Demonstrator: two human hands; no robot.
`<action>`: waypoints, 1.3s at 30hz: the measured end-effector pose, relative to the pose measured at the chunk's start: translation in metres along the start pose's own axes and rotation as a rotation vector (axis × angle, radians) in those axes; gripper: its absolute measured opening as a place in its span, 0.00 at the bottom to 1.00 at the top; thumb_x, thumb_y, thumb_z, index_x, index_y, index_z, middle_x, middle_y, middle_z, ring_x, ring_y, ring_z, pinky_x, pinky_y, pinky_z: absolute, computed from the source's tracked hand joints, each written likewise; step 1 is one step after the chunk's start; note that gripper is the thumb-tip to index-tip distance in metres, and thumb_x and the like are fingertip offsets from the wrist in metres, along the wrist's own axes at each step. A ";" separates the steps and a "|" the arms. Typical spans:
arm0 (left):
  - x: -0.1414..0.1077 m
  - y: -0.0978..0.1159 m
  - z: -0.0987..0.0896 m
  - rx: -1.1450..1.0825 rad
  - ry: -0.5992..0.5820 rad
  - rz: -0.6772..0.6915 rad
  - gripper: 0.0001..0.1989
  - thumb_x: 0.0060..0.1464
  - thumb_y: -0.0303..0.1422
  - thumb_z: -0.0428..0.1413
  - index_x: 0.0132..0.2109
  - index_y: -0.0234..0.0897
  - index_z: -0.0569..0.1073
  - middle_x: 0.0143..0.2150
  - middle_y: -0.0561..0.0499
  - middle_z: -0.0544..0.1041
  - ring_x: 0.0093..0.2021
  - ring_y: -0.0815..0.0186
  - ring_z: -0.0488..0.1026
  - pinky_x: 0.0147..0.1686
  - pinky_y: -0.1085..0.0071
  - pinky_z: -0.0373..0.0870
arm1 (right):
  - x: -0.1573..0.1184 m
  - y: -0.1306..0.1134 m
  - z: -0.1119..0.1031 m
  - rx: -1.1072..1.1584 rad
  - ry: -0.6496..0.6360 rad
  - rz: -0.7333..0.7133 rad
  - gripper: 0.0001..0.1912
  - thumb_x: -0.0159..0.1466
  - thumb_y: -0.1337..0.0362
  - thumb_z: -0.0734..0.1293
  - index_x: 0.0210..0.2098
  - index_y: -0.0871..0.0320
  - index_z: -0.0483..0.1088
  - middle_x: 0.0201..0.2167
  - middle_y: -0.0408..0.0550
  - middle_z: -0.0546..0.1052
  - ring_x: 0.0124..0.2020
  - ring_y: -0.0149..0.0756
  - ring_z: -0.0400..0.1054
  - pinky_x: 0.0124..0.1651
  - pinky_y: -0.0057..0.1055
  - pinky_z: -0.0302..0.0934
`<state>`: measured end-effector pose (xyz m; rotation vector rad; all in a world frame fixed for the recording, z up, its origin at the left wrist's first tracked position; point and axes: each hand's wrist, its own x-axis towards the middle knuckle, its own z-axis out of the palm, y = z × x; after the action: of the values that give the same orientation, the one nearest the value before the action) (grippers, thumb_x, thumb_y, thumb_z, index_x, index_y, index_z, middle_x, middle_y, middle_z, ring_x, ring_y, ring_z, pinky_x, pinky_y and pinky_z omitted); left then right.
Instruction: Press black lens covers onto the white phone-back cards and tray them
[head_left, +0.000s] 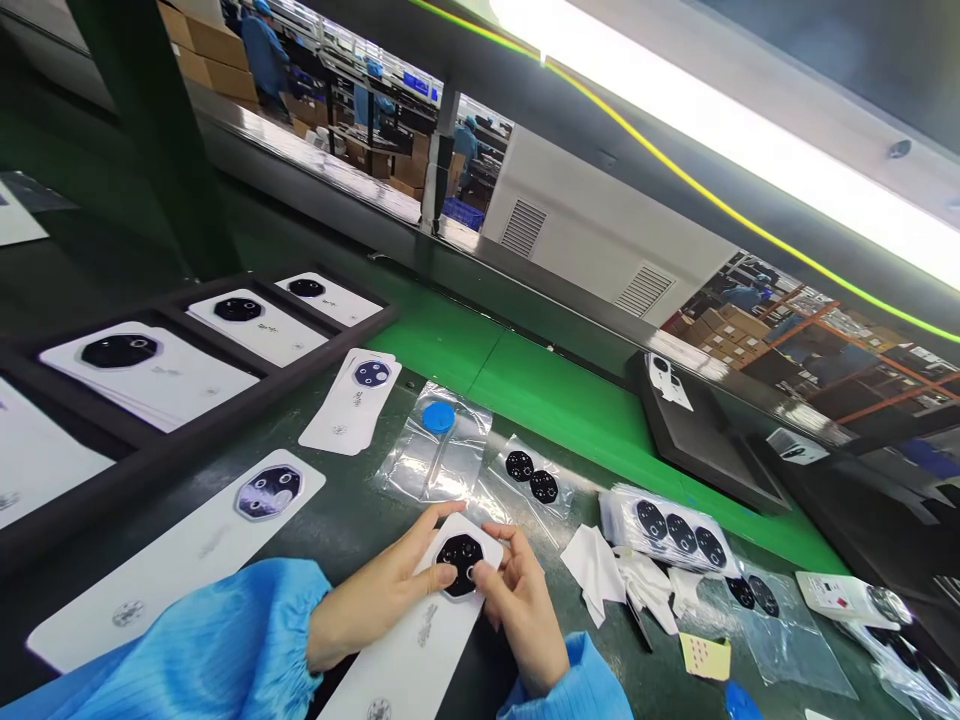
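White and round-cornered, the long panel [405, 655] lies between the two hands near the bottom middle of the view, its black disc [460, 552] at the upper end and its tail running towards seven o'clock; the left hand [382, 600] grasps it from nine o'clock, thumb laid on the disc's edge and fingers along the panel's top; the right hand [525, 605] grips from three o'clock, thumb pressed at the disc's lower right, fingers curled at the panel's side.

Taking that disc as the dial's centre, a clear bag [405, 455] lies at twelve, with a blue round piece [439, 417] on it; at one o'clock is a small clear sheet [564, 497] bearing two black discs [531, 476]; at three, crumpled white cloths [592, 572], and just beyond them a clear-wrapped stack [622, 515] showing three more discs; a yellow dotted slip [706, 656] sits towards four.

Another white panel [176, 570] lies flat at nine; a pile of white panels [352, 400] rests towards eleven; a black compartmented tray [300, 368] stretches at ten, more panels inside.
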<state>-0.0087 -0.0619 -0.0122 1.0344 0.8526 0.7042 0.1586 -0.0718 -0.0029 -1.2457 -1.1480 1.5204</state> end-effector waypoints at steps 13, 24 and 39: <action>-0.001 0.003 -0.002 0.169 0.009 0.067 0.34 0.52 0.37 0.52 0.64 0.44 0.50 0.57 0.46 0.68 0.55 0.54 0.65 0.55 0.61 0.56 | -0.003 -0.004 0.003 -0.076 0.036 -0.027 0.22 0.53 0.42 0.70 0.27 0.56 0.67 0.21 0.38 0.61 0.21 0.29 0.51 0.24 0.26 0.47; 0.002 0.011 -0.001 0.366 0.102 0.044 0.19 0.53 0.51 0.47 0.27 0.40 0.60 0.25 0.57 0.60 0.29 0.65 0.59 0.30 0.70 0.57 | -0.006 0.004 0.020 -0.127 0.101 -0.049 0.26 0.53 0.40 0.67 0.21 0.55 0.60 0.19 0.36 0.56 0.23 0.29 0.46 0.27 0.27 0.47; 0.004 0.014 0.001 0.223 0.149 0.099 0.20 0.53 0.52 0.47 0.29 0.41 0.59 0.26 0.58 0.60 0.30 0.66 0.59 0.32 0.70 0.58 | -0.001 0.011 0.025 -0.134 0.209 -0.119 0.29 0.52 0.34 0.65 0.21 0.55 0.62 0.17 0.36 0.57 0.20 0.29 0.48 0.23 0.27 0.51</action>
<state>-0.0070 -0.0547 0.0000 1.2411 1.0310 0.7900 0.1337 -0.0791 -0.0107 -1.3652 -1.1776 1.2115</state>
